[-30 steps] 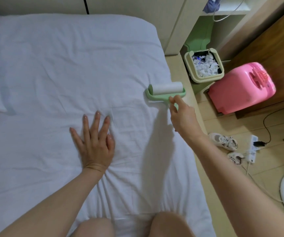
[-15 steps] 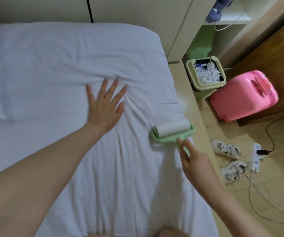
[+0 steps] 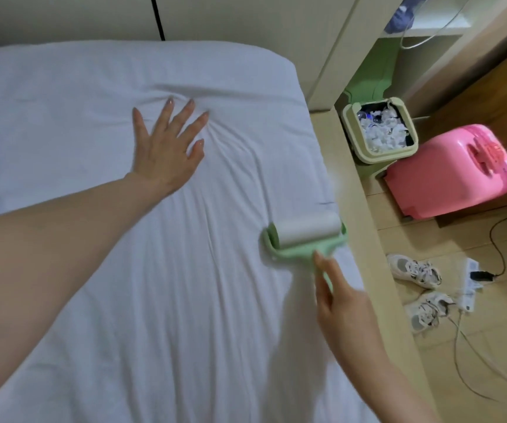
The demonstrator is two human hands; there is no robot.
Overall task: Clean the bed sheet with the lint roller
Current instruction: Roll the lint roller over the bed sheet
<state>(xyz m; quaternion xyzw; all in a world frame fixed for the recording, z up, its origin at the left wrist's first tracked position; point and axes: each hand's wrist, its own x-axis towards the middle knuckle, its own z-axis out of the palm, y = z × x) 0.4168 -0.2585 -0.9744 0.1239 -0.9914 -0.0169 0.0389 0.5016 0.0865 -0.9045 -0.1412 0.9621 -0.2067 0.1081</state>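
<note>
The green handle of the lint roller [image 3: 304,239] is held in the curled right hand [image 3: 339,303], with one finger laid forward along it towards the frame. The roller's white drum is set on the white bed sheet [image 3: 185,315], close to the sheet's right edge. Up and to the left of the roller, well apart from it, the left hand [image 3: 166,148] is pressed flat on the sheet, its fingers straight and spread; creases are gathered around the fingertips [image 3: 169,102]. Beyond the roller, on the floor [image 3: 429,239], a bin [image 3: 348,119] filled with crumpled white paper is seen, with a pink plastic container [image 3: 450,175] just beside it. To the right of the roller, white shoes [image 3: 413,270] are lying near a power strip [image 3: 470,282].
</note>
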